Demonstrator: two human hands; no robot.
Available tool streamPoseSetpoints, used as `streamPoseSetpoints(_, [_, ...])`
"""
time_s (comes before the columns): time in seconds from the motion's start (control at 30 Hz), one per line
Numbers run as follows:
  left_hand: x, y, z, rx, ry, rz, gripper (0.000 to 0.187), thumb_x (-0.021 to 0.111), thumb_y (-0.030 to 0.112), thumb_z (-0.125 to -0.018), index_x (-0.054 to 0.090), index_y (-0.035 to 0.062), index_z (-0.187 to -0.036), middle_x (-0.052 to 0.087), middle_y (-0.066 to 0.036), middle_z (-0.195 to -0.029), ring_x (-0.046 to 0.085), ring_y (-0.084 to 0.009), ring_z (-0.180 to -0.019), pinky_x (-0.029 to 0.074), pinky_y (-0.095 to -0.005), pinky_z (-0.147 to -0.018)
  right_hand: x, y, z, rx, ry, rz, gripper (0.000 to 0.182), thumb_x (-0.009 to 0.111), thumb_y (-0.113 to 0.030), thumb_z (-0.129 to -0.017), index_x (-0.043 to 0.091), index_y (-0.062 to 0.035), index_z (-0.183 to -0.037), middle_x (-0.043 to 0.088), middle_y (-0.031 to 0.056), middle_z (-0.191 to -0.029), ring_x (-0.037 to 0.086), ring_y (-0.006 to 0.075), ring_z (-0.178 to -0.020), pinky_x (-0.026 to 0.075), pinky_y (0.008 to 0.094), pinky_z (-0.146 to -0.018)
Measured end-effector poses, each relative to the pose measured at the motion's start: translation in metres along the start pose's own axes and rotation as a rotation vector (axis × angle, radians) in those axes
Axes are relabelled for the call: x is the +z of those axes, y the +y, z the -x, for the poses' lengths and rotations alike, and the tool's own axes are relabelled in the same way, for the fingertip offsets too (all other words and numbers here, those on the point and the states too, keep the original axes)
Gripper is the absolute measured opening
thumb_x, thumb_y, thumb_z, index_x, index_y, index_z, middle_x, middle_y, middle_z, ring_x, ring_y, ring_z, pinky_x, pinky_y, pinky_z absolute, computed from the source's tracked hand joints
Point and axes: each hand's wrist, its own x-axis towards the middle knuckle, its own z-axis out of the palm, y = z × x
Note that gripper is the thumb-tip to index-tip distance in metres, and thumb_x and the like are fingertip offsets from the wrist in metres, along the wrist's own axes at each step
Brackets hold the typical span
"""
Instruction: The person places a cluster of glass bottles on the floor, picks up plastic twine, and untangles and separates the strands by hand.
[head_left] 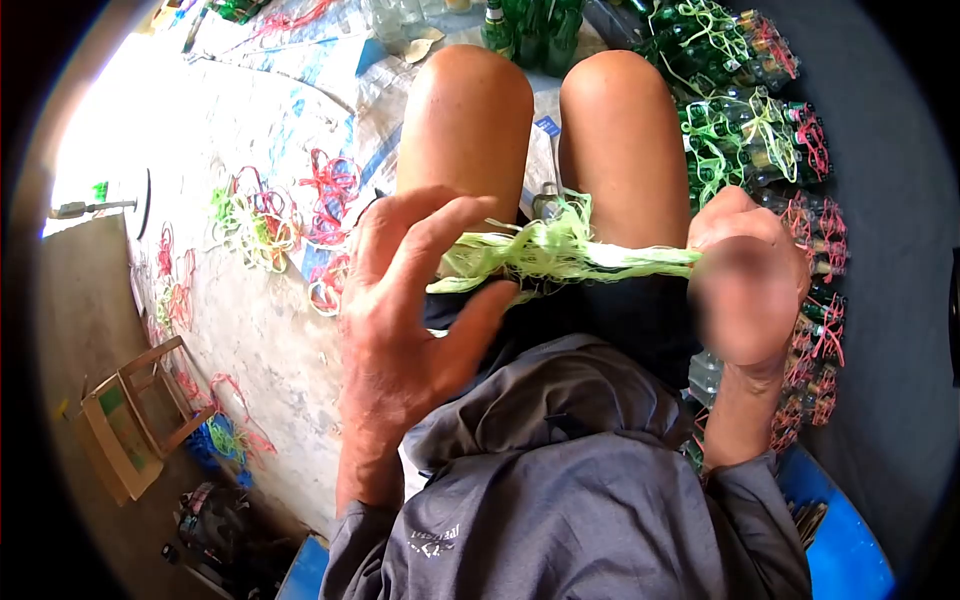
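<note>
A frayed bundle of light green plastic twine [560, 245] stretches across my lap, between my two hands. Its right end runs into my right hand [750, 275], whose fingers are closed in a fist around it; part of that hand is blurred. At the other end my left hand [408, 290] has its fingers and thumb spread apart, with strands passing behind them. Whether those strands touch the left palm is hidden. Just beyond the twine, between my knees, part of a clear glass bottle [546, 204] shows.
Bundles of green bottles [745, 130] tied with green and pink twine are stacked along my right side. More green bottles [535, 35] stand beyond my knees. Loose pink and green twine [262, 222] lies on the floor to the left, near a wooden frame [150, 405].
</note>
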Motion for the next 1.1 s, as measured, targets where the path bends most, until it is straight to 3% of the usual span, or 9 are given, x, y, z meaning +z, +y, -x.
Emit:
streamPoseSetpoints(0.03, [0.002, -0.001, -0.004, 0.073, -0.022, -0.038, 0.056, 0.085, 0.006, -0.070, 0.068, 0.0076, -0.123, 0.064, -0.013, -0.122, 0.063, -0.0345, -0.109, 0.051, -0.0449, -0.094, 0.002, -0.001, -0.003, -0.021, -0.029, 0.014, 0.011, 0.068, 0.003, -0.094, 0.067, 0.0020, -0.104, 0.064, 0.0078, -0.093, 0.054, 0.0115, -0.082, 0.043, 0.0233, -0.073])
streamPoseSetpoints(0.23, [0.010, -0.004, -0.011, -0.006, -0.142, 0.079, 0.024, 0.069, -0.005, -0.081, 0.068, 0.0000, -0.104, 0.069, -0.014, -0.093, 0.067, -0.0308, -0.095, 0.053, -0.0388, -0.085, 0.016, -0.017, -0.007, 0.213, -0.066, -0.379, 0.022, 0.067, -0.001, -0.096, 0.065, 0.0067, -0.117, 0.064, 0.0080, -0.095, 0.057, 0.0115, -0.076, 0.046, 0.0237, -0.072])
streamPoseSetpoints(0.37, [-0.001, -0.013, 0.000, -0.190, -0.019, 0.509, 0.016, 0.067, 0.001, -0.098, 0.069, -0.0051, -0.113, 0.074, -0.009, -0.099, 0.068, -0.0124, -0.088, 0.053, -0.0287, -0.081, 0.016, 0.009, -0.028, 0.245, 0.076, -0.459, 0.031, 0.045, -0.006, -0.103, 0.063, 0.0096, -0.124, 0.068, 0.0134, -0.115, 0.069, 0.0186, -0.100, 0.054, 0.0331, -0.094])
streamPoseSetpoints(0.53, [-0.013, -0.012, -0.004, -0.221, 0.081, 0.559, 0.028, 0.064, 0.012, -0.105, 0.067, -0.0043, -0.128, 0.074, -0.012, -0.096, 0.064, -0.0159, -0.078, 0.051, -0.0301, -0.071, 0.050, 0.060, -0.040, 0.206, -0.205, -0.298, 0.043, 0.055, -0.009, -0.100, 0.053, 0.0039, -0.141, 0.064, 0.0124, -0.128, 0.063, 0.0204, -0.120, 0.047, 0.0310, -0.108])
streamPoseSetpoints(0.63, [-0.022, -0.013, -0.008, -0.217, 0.099, 0.581, 0.030, 0.062, 0.010, -0.105, 0.065, -0.0040, -0.131, 0.073, -0.013, -0.103, 0.065, -0.0158, -0.082, 0.051, -0.0300, -0.071, 0.070, 0.059, -0.044, 0.021, -0.377, 0.098, 0.051, 0.069, -0.015, -0.095, 0.052, 0.0011, -0.140, 0.065, 0.0107, -0.124, 0.063, 0.0212, -0.111, 0.050, 0.0341, -0.100])
streamPoseSetpoints(0.77, [-0.038, -0.018, -0.014, -0.095, 0.112, 0.751, 0.024, 0.056, 0.008, -0.106, 0.066, -0.0029, -0.125, 0.069, -0.009, -0.103, 0.059, -0.0150, -0.079, 0.048, -0.0288, -0.067, 0.067, 0.055, -0.039, 0.214, -0.376, -0.102, 0.015, 0.067, -0.012, -0.101, 0.070, 0.0026, -0.102, 0.066, -0.0007, -0.080, 0.058, 0.0039, -0.078, 0.049, 0.0225, -0.070])
streamPoseSetpoints(0.87, [-0.051, -0.029, -0.019, -0.072, 0.202, 0.701, 0.022, 0.053, 0.007, -0.107, 0.065, -0.0036, -0.122, 0.064, -0.006, -0.093, 0.052, -0.0136, -0.077, 0.043, -0.0279, -0.066, 0.041, 0.030, -0.039, 0.566, -0.277, -0.187, 0.016, 0.069, -0.017, -0.101, 0.073, -0.0016, -0.100, 0.065, -0.0013, -0.074, 0.054, 0.0020, -0.059, 0.043, 0.0183, -0.054])
streamPoseSetpoints(0.93, [-0.058, -0.027, -0.029, -0.049, 0.249, 0.708, 0.023, 0.060, 0.014, -0.106, 0.071, -0.0011, -0.121, 0.068, -0.006, -0.083, 0.055, -0.0082, -0.070, 0.040, -0.0208, -0.062, 0.019, 0.009, -0.042, 0.497, -0.246, -0.178, 0.018, 0.069, -0.018, -0.100, 0.073, -0.0003, -0.100, 0.063, -0.0019, -0.070, 0.052, 0.0036, -0.052, 0.042, 0.0191, -0.048])
streamPoseSetpoints(1.1, [-0.068, -0.039, -0.036, -0.007, 0.265, 0.617, 0.027, 0.056, 0.008, -0.106, 0.068, -0.0018, -0.128, 0.070, -0.007, -0.100, 0.058, -0.0124, -0.083, 0.043, -0.0274, -0.071, -0.029, -0.016, -0.029, 0.385, -0.126, -0.325, 0.026, 0.063, -0.018, -0.100, 0.063, 0.0070, -0.095, 0.043, -0.0062, -0.058, 0.031, 0.0000, -0.045, 0.033, 0.0200, -0.042])
